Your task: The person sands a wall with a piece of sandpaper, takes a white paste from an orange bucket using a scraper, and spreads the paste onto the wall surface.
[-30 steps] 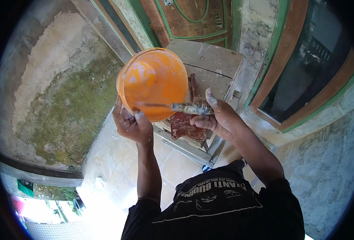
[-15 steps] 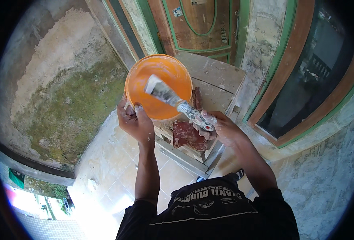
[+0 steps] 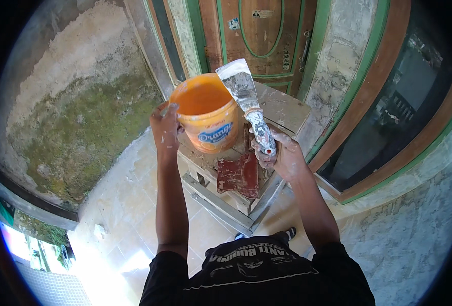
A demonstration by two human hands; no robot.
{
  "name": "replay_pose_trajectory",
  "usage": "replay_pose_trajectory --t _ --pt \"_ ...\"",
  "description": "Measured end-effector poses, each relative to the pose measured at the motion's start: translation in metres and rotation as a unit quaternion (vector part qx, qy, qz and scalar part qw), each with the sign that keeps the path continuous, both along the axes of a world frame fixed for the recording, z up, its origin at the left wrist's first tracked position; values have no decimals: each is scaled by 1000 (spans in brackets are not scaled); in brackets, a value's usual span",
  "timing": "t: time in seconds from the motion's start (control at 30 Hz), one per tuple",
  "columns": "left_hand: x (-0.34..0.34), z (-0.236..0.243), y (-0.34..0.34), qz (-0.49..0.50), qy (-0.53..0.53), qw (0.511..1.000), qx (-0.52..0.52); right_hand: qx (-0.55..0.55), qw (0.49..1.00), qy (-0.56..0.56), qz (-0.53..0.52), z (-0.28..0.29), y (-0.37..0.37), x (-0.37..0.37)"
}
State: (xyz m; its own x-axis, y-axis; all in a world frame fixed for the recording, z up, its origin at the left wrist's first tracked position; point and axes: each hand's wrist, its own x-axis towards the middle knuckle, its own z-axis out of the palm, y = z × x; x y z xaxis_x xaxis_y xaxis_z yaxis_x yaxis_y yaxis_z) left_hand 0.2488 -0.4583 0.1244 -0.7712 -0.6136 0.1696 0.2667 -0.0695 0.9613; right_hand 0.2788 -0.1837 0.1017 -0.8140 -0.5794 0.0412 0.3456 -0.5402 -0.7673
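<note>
My left hand [image 3: 166, 127] grips the left side of an orange plastic bucket [image 3: 200, 121] at its rim, fingers closed. The bucket is tilted a little, with its printed side toward me; whitish smears mark it. My right hand [image 3: 283, 155] is wrapped round the handle of a putty knife [image 3: 242, 89], its wide metal blade pointing up and away beside the bucket's right rim. Pale filler coats the blade and handle, and my fingers are smeared too. Below the bucket, a dark red, stained flat piece with a curved edge [image 3: 237, 174] lies on a wooden stand [image 3: 279, 109].
A mossy, stained wall [image 3: 93, 112] rises at the left. Ahead is a wooden door with green trim [image 3: 259, 38]. On the right stands a wood-framed window [image 3: 389, 120] above a rough grey wall [image 3: 404, 250]. Pale tiles [image 3: 134, 209] cover the floor.
The bucket has turned from facing up toward me to more upright, showing its printed side. The putty knife has moved out from over the bucket's mouth to its right rim, blade raised.
</note>
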Motion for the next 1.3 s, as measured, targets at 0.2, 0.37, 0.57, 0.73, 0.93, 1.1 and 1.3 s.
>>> replay_pose_trajectory --t 0.2,0.37,0.57,0.73,0.93,1.1,1.3 --pt "22 -13 -2 54 -44 994 -86 37 998 38 -20 -3 -20 -6" --pt "91 -89 21 -117 -348 866 -340 78 993 79 -50 -18 -16 4" --pt "115 -102 62 -282 -303 897 -155 78 994 59 -42 -32 -11 26" --pt "125 -97 70 -266 -246 931 -37 62 991 102 -60 -36 -1 39" --pt "145 -85 86 -199 -162 966 -33 48 991 92 -78 -50 22 57" --pt "162 -74 99 -201 -67 975 69 79 982 123 -118 -47 49 72" --pt "180 -51 167 -323 15 916 237 87 966 194 -147 -43 84 87"
